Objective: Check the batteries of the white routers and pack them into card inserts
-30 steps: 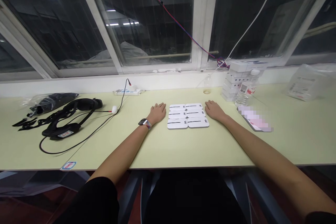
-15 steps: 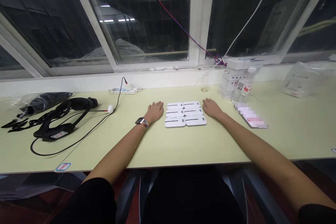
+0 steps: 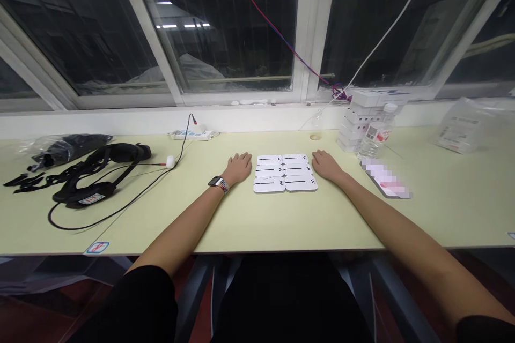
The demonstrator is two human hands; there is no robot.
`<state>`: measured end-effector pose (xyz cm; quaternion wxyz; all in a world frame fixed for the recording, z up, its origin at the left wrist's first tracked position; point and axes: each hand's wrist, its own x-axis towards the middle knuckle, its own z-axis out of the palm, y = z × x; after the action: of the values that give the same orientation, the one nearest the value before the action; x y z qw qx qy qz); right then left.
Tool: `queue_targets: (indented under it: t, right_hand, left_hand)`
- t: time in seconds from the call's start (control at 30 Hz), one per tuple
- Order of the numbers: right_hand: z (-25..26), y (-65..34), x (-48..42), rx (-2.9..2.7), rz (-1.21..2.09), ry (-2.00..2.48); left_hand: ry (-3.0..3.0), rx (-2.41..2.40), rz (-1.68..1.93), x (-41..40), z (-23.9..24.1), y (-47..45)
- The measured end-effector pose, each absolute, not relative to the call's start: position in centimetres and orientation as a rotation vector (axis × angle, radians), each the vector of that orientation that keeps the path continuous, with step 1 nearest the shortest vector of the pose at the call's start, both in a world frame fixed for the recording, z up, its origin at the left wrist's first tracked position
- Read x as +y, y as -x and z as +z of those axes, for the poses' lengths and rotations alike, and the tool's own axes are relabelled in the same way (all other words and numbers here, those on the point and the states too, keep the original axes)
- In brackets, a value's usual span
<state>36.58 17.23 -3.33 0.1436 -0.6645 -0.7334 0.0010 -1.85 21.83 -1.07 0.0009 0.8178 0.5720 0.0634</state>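
Several white rounded cards with black markings lie in a tight two-column grid on the pale green table. My left hand rests palm down on the table just left of the grid, fingers stretched out, a watch on its wrist. My right hand lies flat just right of the grid, fingers extended too. Neither hand holds anything.
A black headset with straps and a cable lies at the left, with a power strip by the window sill. A stack of white boxes, a water bottle, a phone and a plastic bag sit at the right.
Only the camera view has shifted slightly; both hands stay flat beside the cards.
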Motion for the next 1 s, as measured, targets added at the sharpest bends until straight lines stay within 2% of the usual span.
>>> queue_targets:
  t: [1.0]
  right_hand:
    - [-3.02,-36.46,16.97,-2.115,0.001,1.924]
  left_hand:
    - [-2.578,1.784,0.233,21.63,-0.90,1.73]
